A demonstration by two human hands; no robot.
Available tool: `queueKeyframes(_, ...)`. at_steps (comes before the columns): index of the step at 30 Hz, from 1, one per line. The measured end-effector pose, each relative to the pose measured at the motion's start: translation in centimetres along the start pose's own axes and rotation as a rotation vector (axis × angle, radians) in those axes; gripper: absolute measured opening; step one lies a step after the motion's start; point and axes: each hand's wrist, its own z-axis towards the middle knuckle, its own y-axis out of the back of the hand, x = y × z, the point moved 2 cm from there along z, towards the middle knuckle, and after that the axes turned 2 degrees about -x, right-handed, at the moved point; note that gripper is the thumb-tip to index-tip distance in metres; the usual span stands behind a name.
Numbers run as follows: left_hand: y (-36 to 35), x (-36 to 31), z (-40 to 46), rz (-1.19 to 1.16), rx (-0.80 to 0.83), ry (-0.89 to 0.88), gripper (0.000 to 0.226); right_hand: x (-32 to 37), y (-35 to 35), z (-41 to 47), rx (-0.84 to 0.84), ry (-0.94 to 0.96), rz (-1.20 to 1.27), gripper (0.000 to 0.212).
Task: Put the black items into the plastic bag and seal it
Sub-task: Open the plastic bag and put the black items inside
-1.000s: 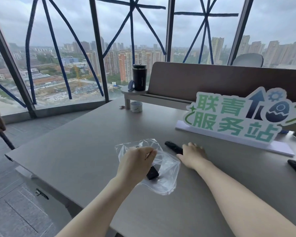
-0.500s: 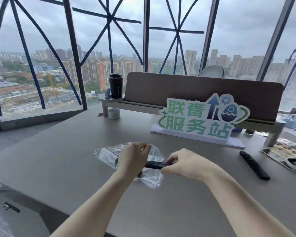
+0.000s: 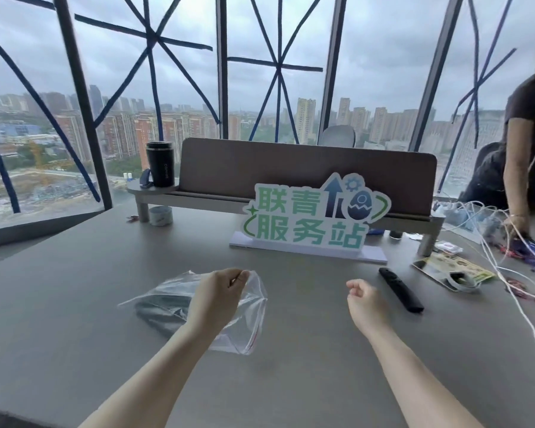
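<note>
A clear plastic zip bag (image 3: 247, 316) lies on the grey table (image 3: 74, 304), its open mouth facing right. My left hand (image 3: 217, 296) pinches the upper lip of the mouth and holds it up. Dark items (image 3: 164, 305) show blurred through the bag's left part. My right hand (image 3: 366, 299) hovers empty to the right of the bag, fingers loosely curled. A long black remote (image 3: 400, 289) lies on the table just right of that hand, apart from it.
A green and white sign (image 3: 309, 220) stands behind the hands, before a brown desk shelf (image 3: 291, 168) carrying a black tumbler (image 3: 159, 163). A tape roll (image 3: 160, 215) sits under the shelf. At the right are a leaflet (image 3: 451, 268), tangled cables (image 3: 507, 257) and another person (image 3: 525, 143).
My right hand has let go of the black stick it was pushing into the bag and pulled back to the right, empty. The view has swung to the right.
</note>
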Motion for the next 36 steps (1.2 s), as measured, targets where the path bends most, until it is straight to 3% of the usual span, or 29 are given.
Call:
queueKeyframes(3,-2.6,-1.6,0.7,-0.029,0.029,-0.023,0.039,-4.6,2.7,3.9,-0.065,-0.059,-0.289,0.052)
queueKeyframes(6,-4.7,-3.4,1.3,-0.078,0.026,-0.039,0.034,-8.0,3.6,7.0,-0.057,-0.12,-0.482,0.058)
queueKeyframes(12,-7.3,-5.6,1.9,-0.225,0.081,-0.056,0.035,-9.9,4.5,9.9,-0.174,-0.088,-0.69,0.039)
queueKeyframes(14,-7.1,-6.2,2.4,-0.207,0.072,-0.087,0.037,-9.9,4.8,9.9,-0.191,-0.106,-0.619,0.032)
queueKeyframes(17,-6.1,-7.5,3.5,-0.189,0.034,-0.125,0.043,-9.7,5.4,9.4,-0.061,-0.191,-0.377,0.022)
queueKeyframes(20,-5.3,-8.5,4.4,-0.163,0.033,-0.123,0.043,-7.5,6.8,7.5,0.046,-0.225,0.105,0.02)
queueKeyframes(22,-5.2,-8.6,4.3,-0.129,0.039,-0.119,0.044,-4.8,8.6,4.7,0.191,-0.188,0.456,0.026)
queueKeyframes(24,-5.1,-8.6,3.7,-0.109,0.037,-0.11,0.043,-1.4,10.7,1.0,0.436,-0.12,0.603,0.032)
queueKeyframes(26,-4.9,-8.7,2.9,-0.131,0.026,-0.086,0.037,1.2,12.0,-2.2,0.629,-0.05,0.518,0.03)
queueKeyframes(28,-4.6,-9.1,2.0,-0.147,0.021,-0.087,0.034,3.1,11.7,-4.2,0.706,0.011,0.351,0.022)
queueKeyframes(31,-4.4,-9.2,1.2,-0.128,0.037,-0.088,0.034,5.5,8.3,-6.0,0.682,0.073,0.195,0.024)
queueKeyframes(34,-4.0,-8.7,0.9,-0.11,0.034,-0.088,0.04,7.3,4.5,-7.3,0.719,0.098,0.266,0.029)
queueKeyframes(36,-3.5,-8.0,0.8,-0.089,0.018,-0.088,0.042,7.3,3.6,-7.3,0.584,0.122,0.271,0.024)
